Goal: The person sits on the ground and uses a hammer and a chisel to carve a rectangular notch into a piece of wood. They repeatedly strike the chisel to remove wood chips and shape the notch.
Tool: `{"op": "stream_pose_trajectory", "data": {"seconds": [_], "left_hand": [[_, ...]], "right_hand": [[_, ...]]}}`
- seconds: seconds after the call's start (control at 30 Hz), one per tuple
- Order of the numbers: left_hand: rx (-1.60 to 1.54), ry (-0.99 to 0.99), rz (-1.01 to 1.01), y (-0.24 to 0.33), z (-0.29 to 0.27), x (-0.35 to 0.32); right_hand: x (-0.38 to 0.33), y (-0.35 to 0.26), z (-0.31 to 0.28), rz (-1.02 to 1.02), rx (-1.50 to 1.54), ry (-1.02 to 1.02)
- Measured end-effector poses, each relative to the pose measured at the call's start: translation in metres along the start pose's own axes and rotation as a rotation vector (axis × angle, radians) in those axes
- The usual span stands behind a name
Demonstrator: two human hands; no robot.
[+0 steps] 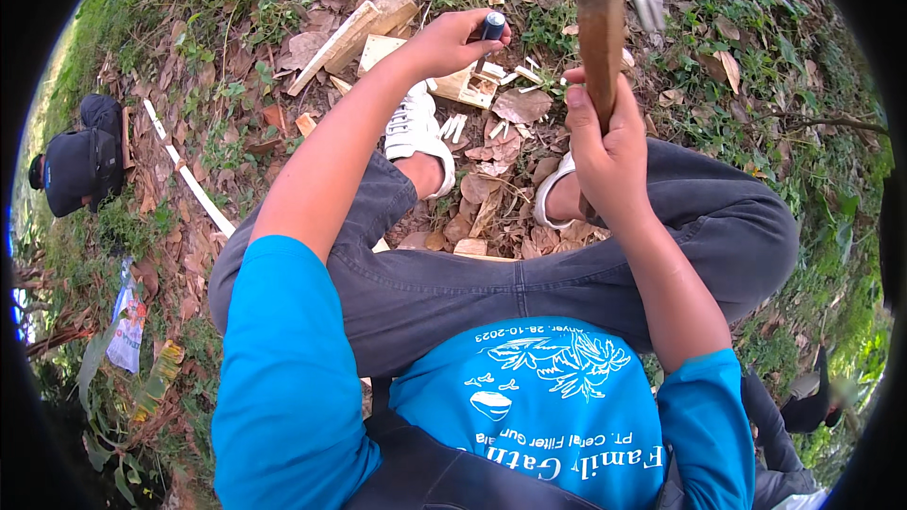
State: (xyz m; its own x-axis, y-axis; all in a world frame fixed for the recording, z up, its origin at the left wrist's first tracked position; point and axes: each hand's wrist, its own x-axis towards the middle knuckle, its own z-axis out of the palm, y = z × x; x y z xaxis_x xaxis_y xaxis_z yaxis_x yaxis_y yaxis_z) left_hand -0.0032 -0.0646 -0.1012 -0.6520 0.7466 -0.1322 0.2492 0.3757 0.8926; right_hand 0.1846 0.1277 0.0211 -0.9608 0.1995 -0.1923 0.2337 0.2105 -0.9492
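Note:
My left hand (452,45) is closed round the dark blue handle of a chisel (492,28), which stands nearly upright. Its blade points down at a pale wooden block (457,88) with a hollow cut in it; whether the tip touches is hard to see. In my right hand (610,146) is a claw hammer (601,47), gripped by its wooden handle. The hammer's head is raised, higher in the picture than the chisel and to its right, and slightly blurred. Short wood chips (529,74) lie around the block, between my feet and beyond them.
Wooden offcuts (354,36) lie left of the block, on leaf-strewn ground. My white shoe (412,128) is close to the block. A long white strip (189,170) and a plastic bag (127,326) lie at the left. Dark-clothed figures show at both sides, partly unclear.

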Motion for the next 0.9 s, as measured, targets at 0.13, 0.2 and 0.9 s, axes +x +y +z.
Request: {"op": "stream_pose_trajectory", "data": {"seconds": [0.13,0.2,0.9], "left_hand": [[0.293,0.161,0.103,-0.005,0.007,0.006],[0.259,0.283,0.022,-0.012,0.008,0.007],[0.07,0.443,-0.495,-0.077,0.017,0.139]], "right_hand": [[0.001,0.035,0.003,0.087,-0.064,-0.177],[-0.005,0.029,0.003,0.126,-0.056,-0.193],[0.001,-0.022,-0.055,0.499,0.644,-0.165]]}}
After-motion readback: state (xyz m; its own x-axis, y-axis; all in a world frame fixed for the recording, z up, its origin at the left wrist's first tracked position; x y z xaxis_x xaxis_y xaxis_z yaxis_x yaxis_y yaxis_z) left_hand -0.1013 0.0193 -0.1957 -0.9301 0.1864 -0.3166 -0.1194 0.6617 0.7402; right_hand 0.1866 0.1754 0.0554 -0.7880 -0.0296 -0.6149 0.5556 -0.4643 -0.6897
